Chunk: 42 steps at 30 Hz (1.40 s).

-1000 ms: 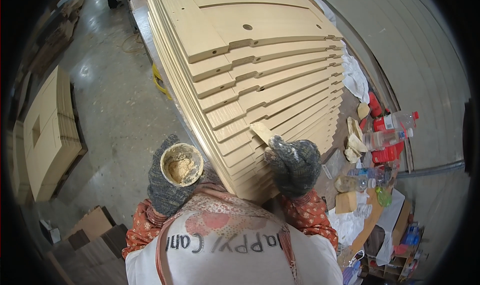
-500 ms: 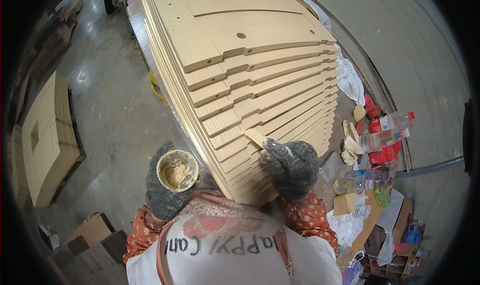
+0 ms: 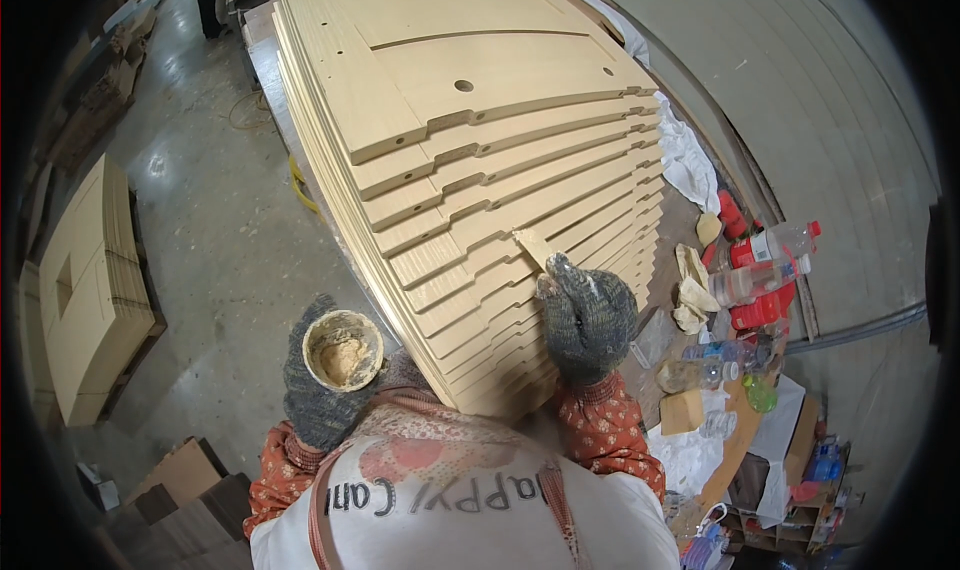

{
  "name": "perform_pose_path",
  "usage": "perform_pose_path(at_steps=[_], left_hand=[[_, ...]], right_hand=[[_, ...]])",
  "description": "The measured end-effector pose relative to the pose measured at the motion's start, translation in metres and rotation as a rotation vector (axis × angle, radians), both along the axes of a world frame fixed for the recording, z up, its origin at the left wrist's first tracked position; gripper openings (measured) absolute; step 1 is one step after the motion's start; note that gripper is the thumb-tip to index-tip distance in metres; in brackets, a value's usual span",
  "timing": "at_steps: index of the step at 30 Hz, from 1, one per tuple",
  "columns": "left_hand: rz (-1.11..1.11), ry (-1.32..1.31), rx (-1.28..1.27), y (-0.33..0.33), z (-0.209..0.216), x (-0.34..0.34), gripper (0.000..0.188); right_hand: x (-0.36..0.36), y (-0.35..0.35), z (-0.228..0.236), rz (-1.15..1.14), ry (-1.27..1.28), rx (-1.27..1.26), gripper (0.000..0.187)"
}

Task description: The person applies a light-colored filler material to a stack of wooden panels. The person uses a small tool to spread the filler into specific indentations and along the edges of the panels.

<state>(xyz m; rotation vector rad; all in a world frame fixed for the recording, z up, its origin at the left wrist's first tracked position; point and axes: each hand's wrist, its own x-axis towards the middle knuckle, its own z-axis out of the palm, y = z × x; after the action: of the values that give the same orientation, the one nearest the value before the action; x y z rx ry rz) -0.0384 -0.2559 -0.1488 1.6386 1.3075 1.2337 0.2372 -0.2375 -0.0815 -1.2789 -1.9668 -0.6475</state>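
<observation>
Scraper (image 3: 532, 246) and right hand (image 3: 588, 322) have moved up and rightward over the fanned panels (image 3: 415, 90) since the earlier frame, and my view has swung, setting the panels lower and further left. From my remote seat I see 2 gloved hands occupied: the right pinches the scraper, its tip at a notched panel edge, though I can't tell whether it presses; the left hand (image 3: 316, 398) curls round a cup (image 3: 373, 332) of pale paste (image 3: 342, 360), mouth up. I judge the scraper light and thin, best pinched near its base; the cup light, best gripped round its wall; the paste soft and sticky. The panels look stiff and heavy, best held by their long edges. They lie stepped on the worktop (image 3: 684, 222), bottles (image 3: 762, 282) and a white sheet (image 3: 690, 162) to their right. Left, across the grey floor (image 3: 210, 220), lies another panel stack (image 3: 92, 288).
</observation>
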Motion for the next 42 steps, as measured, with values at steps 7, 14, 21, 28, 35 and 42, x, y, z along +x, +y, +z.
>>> perform_pose_path(at_steps=[7, 14, 21, 28, 35, 42], left_hand=[[-0.023, -0.002, 0.005, 0.0, 0.001, 0.002, 0.08], [0.067, 0.067, -0.129, -0.002, 0.002, 0.004, 0.082], [0.019, 0.047, 0.025, -0.003, 0.0, 0.002, 0.081], [0.013, 0.032, 0.002, -0.002, 0.0, 0.003, 0.073], [0.031, 0.084, 0.0, 0.0, 0.001, 0.003, 0.071], [0.029, -0.059, -0.042, -0.003, 0.001, 0.001, 0.071]], right_hand=[[0.0, 0.004, 0.003, 0.065, 0.057, -0.019, 0.018], [-0.002, -0.002, 0.001, -0.006, 0.186, -0.069, 0.02], [-0.001, 0.004, -0.01, -0.012, 0.025, -0.028, 0.018], [-0.009, 0.0, 0.005, 0.012, 0.145, -0.014, 0.017], [-0.006, -0.001, -0.001, -0.035, 0.082, -0.021, 0.018], [-0.01, -0.004, -0.002, -0.01, 0.15, -0.108, 0.02]])
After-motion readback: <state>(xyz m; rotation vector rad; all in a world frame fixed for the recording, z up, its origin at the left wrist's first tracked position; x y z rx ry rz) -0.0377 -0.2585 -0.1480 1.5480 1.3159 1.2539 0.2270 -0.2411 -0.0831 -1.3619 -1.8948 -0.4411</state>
